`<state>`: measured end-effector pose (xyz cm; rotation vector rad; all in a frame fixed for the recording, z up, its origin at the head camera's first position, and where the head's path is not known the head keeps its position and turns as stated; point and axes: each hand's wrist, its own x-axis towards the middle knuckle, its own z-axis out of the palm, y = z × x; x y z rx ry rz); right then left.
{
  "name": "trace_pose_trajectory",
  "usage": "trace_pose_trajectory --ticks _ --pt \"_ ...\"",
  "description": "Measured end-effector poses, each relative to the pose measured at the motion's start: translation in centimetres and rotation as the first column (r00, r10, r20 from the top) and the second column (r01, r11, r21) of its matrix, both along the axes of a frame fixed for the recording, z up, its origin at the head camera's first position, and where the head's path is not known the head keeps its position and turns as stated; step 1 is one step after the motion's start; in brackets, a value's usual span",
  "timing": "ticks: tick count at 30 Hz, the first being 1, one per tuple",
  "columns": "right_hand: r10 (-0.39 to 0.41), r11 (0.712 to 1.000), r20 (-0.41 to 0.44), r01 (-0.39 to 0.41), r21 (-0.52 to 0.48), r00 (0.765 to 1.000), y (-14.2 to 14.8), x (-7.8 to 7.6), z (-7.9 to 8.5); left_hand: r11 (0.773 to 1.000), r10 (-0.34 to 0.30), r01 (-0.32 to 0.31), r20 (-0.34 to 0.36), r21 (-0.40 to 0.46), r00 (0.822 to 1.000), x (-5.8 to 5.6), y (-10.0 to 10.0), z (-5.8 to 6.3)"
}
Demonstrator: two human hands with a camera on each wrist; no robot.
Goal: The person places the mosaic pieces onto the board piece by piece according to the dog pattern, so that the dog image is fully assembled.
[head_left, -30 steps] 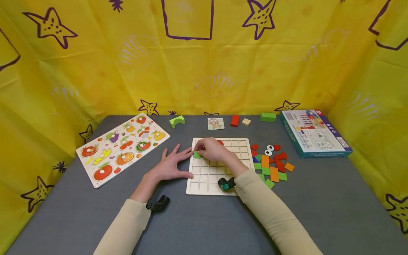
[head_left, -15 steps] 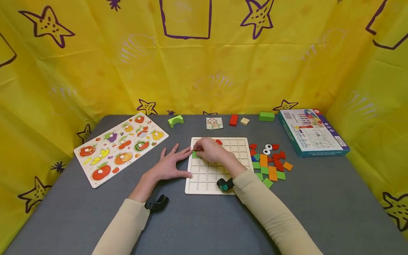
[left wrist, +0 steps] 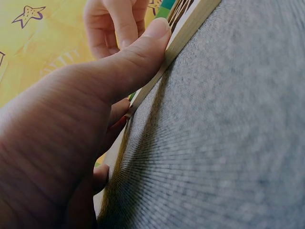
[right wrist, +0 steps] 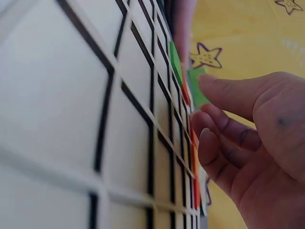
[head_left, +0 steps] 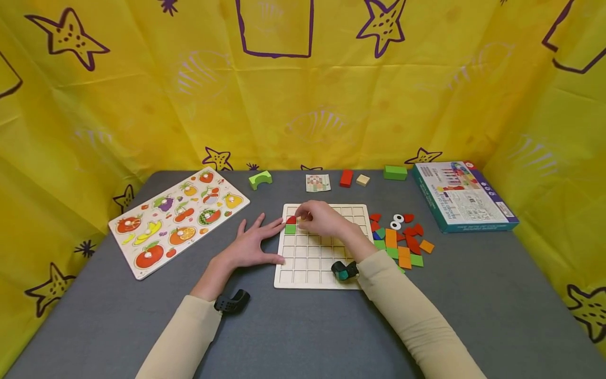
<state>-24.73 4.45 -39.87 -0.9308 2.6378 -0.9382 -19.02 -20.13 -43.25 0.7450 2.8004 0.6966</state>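
Here, left hand (head_left: 251, 247) splayed against a gridded board (head_left: 301, 265), right hand (head_left: 322, 219) empty over it.

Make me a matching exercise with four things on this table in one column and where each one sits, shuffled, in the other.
Things
1. Green square tile
2. Pale fruit-picture puzzle board
3. Flat teal, white and purple box
4. Red rectangular block

Places
A. Right of the loose coloured tiles
B. Leftmost column of the pale wooden gridded board
C. Between the square picture card and the small beige block
D. Left of the person's left hand

Pairs: 1-B, 2-D, 3-A, 4-C
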Motion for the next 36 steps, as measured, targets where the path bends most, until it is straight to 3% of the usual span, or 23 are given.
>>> trace_pose_trajectory --ticks 12,26,36 --pt "-0.060 0.996 0.036 0.062 -0.065 0.998 5.3 -0.5 1.1 1.000 0.002 -0.002 0.011 -0.005 1.000 0.0 0.0 0.1" --pt "-0.201 0.980 0.034 0.201 -0.006 0.979 12.1 -0.7 1.1 1.000 0.005 -0.005 0.003 -0.010 1.000 0.0 0.0 -0.1" --pt "-0.240 0.971 0.036 0.239 0.022 0.970 15.5 -1.2 0.9 1.000 0.013 -0.013 0.008 -0.009 1.000 0.1 0.0 -0.1"
